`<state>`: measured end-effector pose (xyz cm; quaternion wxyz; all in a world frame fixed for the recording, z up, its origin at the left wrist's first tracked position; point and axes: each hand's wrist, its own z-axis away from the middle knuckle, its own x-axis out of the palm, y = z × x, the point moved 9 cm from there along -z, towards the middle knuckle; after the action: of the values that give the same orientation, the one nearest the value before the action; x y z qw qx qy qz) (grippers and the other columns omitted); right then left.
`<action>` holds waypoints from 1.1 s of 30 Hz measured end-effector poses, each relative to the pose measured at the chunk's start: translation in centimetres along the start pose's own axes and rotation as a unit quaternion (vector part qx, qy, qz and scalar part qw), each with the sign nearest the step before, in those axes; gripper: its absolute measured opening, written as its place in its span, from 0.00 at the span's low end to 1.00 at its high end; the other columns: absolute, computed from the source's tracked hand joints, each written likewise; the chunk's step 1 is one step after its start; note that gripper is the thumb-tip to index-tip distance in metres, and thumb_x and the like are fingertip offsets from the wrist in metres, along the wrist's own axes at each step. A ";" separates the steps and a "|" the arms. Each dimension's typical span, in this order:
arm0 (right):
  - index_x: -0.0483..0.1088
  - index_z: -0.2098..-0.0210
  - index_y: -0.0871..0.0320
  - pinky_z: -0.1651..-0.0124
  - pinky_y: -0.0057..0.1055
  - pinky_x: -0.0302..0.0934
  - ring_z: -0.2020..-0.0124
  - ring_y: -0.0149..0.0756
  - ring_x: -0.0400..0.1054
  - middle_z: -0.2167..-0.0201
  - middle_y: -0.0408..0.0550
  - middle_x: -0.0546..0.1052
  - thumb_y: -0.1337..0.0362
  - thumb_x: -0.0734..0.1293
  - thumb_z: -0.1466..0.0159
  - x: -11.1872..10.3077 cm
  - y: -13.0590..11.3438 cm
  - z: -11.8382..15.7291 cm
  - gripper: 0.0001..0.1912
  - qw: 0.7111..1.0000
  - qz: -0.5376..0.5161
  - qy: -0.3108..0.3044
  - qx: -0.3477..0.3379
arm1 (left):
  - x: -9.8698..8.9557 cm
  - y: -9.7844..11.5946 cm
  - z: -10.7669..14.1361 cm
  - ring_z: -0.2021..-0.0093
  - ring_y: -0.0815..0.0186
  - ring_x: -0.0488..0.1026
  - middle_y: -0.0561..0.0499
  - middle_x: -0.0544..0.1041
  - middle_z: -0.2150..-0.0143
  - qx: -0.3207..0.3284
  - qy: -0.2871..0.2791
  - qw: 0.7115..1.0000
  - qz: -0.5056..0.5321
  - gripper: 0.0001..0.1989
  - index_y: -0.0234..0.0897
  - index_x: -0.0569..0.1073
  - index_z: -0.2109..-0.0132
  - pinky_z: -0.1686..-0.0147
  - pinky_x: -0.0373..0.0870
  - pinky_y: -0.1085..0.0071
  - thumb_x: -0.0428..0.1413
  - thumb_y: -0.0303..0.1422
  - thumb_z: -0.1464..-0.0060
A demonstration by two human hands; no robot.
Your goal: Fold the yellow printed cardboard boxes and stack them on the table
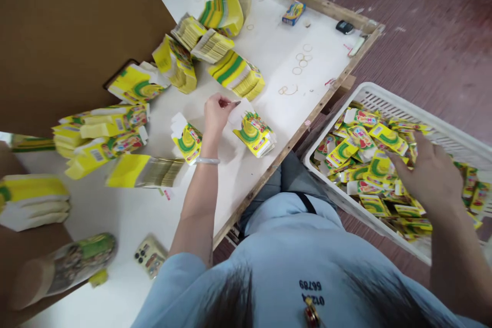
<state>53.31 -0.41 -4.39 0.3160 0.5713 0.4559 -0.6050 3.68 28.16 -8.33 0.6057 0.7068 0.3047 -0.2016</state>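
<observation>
My left hand (219, 113) is over the white table, its fingers pinched at the white flap of a yellow-green carton stack (253, 135). Left of my wrist, which wears a pale bangle, lies another small yellow carton (187, 142) with white flaps raised. Over at the right, my right hand (434, 174) hovers above a white plastic basket (361, 91), fingers spread and apart. Many small yellow, green and red boxes (378, 174) fill the basket. Whether my right fingertips touch any box cannot be made out.
Bundles of flat yellow cartons (236, 74) spread over the table's middle and left. A blue box (294, 13), a black object (344, 27) and rubber bands lie toward the far edge. A phone (149, 256) and a large jar (82, 261) are at lower left, beside brown cardboard (77, 36).
</observation>
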 end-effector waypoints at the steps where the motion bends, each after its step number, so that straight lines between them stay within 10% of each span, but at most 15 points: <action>1: 0.62 0.29 0.56 0.53 0.65 0.69 0.46 0.78 0.75 0.49 0.76 0.78 0.43 0.62 0.30 -0.2 0.2 0.0 0.37 1.000 0.010 0.014 0.004 | 0.4 0.0 -0.2 0.68 0.64 0.69 0.53 0.73 0.70 -0.004 -0.017 1.000 0.000 0.11 0.36 0.74 0.69 0.59 0.68 0.67 0.70 0.29 0.49; 6: 0.67 0.33 0.60 0.42 0.61 0.69 0.42 0.69 0.74 0.47 0.75 0.78 0.43 0.61 0.28 0.6 -5.1 -1.0 0.34 0.995 -0.053 0.050 -0.062 | -1.8 3.4 1.1 0.60 0.62 0.72 0.51 0.76 0.66 0.096 0.036 0.994 -0.023 0.08 0.38 0.75 0.69 0.50 0.68 0.64 0.65 0.28 0.42; 9: 0.65 0.32 0.57 0.37 0.62 0.66 0.40 0.62 0.72 0.42 0.67 0.77 0.47 0.61 0.27 1.2 -12.4 -1.9 0.31 0.970 -0.174 0.080 -0.152 | -4.0 5.7 1.9 0.53 0.60 0.74 0.49 0.78 0.61 0.147 0.093 0.985 -0.016 0.08 0.39 0.75 0.67 0.46 0.67 0.63 0.65 0.31 0.40; 14: 0.62 0.32 0.56 0.31 0.57 0.62 0.37 0.53 0.69 0.40 0.61 0.75 0.49 0.57 0.25 2.7 -27.0 -3.2 0.28 0.887 -0.347 0.110 -0.285 | -5.8 7.9 2.2 0.71 0.67 0.68 0.55 0.73 0.72 0.150 0.143 0.976 0.065 0.10 0.39 0.74 0.66 0.67 0.64 0.70 0.62 0.37 0.36; 18: 0.63 0.32 0.59 0.33 0.56 0.63 0.42 0.56 0.72 0.44 0.63 0.77 0.45 0.59 0.26 5.1 -34.9 -4.7 0.32 0.887 -0.352 0.063 -0.291 | -6.2 9.7 2.4 0.75 0.71 0.62 0.58 0.67 0.75 0.154 0.147 0.969 0.128 0.17 0.38 0.71 0.67 0.72 0.59 0.72 0.63 0.45 0.36; 25: 0.67 0.39 0.58 0.46 0.44 0.73 0.50 0.49 0.77 0.51 0.60 0.80 0.43 0.53 0.24 5.0 -33.6 -3.7 0.29 0.835 -0.454 0.057 -0.305 | -5.7 11.3 5.6 0.62 0.66 0.76 0.51 0.75 0.65 0.153 0.082 0.958 0.230 0.23 0.41 0.75 0.55 0.59 0.73 0.70 0.56 0.57 0.36; 29: 0.66 0.39 0.53 0.35 0.48 0.66 0.45 0.45 0.76 0.49 0.55 0.80 0.46 0.49 0.22 3.2 -29.8 -2.4 0.26 0.808 -0.528 0.073 -0.251 | 0.1 13.2 12.8 0.25 0.51 0.60 0.42 0.61 0.25 0.234 -0.106 0.927 0.272 0.41 0.52 0.56 0.26 0.31 0.66 0.55 0.53 0.63 0.38; 33: 0.70 0.42 0.49 0.21 0.57 0.41 0.36 0.46 0.71 0.47 0.50 0.80 0.46 0.52 0.23 2.0 -28.0 -0.8 0.24 0.789 -0.568 0.066 -0.224 | 4.5 14.0 19.0 0.21 0.50 0.52 0.40 0.52 0.20 0.220 -0.223 0.905 0.289 0.40 0.48 0.47 0.22 0.24 0.55 0.53 0.48 0.56 0.31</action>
<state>28.07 11.31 -0.94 0.0036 0.1608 0.8404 -0.5176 18.02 9.22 -4.54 0.5188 0.8156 -0.1083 -0.2322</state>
